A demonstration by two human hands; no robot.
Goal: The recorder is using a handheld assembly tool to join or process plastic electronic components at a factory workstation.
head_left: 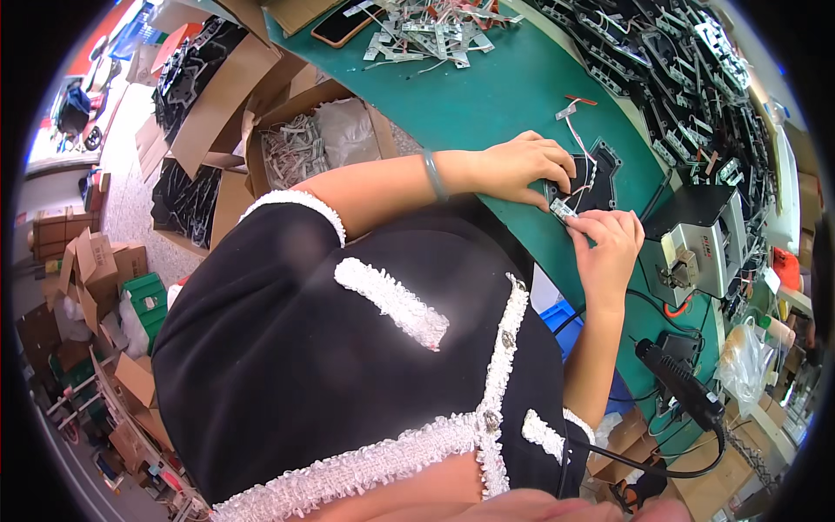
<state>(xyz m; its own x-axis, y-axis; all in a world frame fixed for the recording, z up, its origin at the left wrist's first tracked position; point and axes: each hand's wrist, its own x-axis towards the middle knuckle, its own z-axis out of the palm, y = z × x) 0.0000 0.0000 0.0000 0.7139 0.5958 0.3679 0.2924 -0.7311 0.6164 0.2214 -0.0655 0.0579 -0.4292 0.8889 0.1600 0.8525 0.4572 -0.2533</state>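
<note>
A black plastic frame [606, 177] lies on the green table in front of me. My left hand [528, 167] grips its left side, with bent fingers over the top and the thumb along the near edge. A small white strip board [563, 210] sits at the frame's near corner, close to that thumb. My right hand [606, 246] pinches the board's near end between thumb and forefinger. Thin white and red wires [577, 137] run from the board across the frame to another small white piece [566, 111] beyond it. Fingers hide part of the board.
Loose wired strips [439, 35] and a phone [346, 23] lie at the far side of the green table [487, 100]. Many black frames [661, 78] are heaped at the right. A black-and-silver machine [691, 248] and a corded electric screwdriver [678, 378] stand nearer; an open carton [317, 139] is left.
</note>
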